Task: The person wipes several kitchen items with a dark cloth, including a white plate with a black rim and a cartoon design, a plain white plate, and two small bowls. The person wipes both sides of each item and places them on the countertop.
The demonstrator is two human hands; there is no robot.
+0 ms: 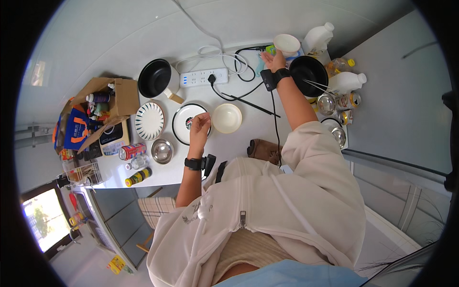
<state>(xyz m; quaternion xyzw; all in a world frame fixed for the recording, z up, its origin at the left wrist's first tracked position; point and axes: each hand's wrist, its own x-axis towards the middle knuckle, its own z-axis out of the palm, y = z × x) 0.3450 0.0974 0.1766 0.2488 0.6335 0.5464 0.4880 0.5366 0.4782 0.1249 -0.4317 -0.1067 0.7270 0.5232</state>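
My left hand [200, 128] hovers over a white plate with a dark rim [183, 132], its fingers curled close together. Whether something small is between the fingertips is hidden. Just right of it sits a cream bowl [227, 118]. My right hand [275, 61] reaches to the back of the table, palm turned up and fingers stretched, with nothing visible in it. Near its fingertips are a green item [270, 49] and a pale bowl [287, 44]. A black pot [308, 75] with metal chopsticks [315, 84] leaning in it stands beside my right wrist.
A power strip [204, 77] with cables lies at the back, near another black-lined pot [155, 78]. Black chopsticks [251, 105] cross a cable. Left are a patterned plate [150, 121], steel bowl [162, 151], drink can [132, 151] and cardboard box [125, 97]. White jugs [347, 83] line the right.
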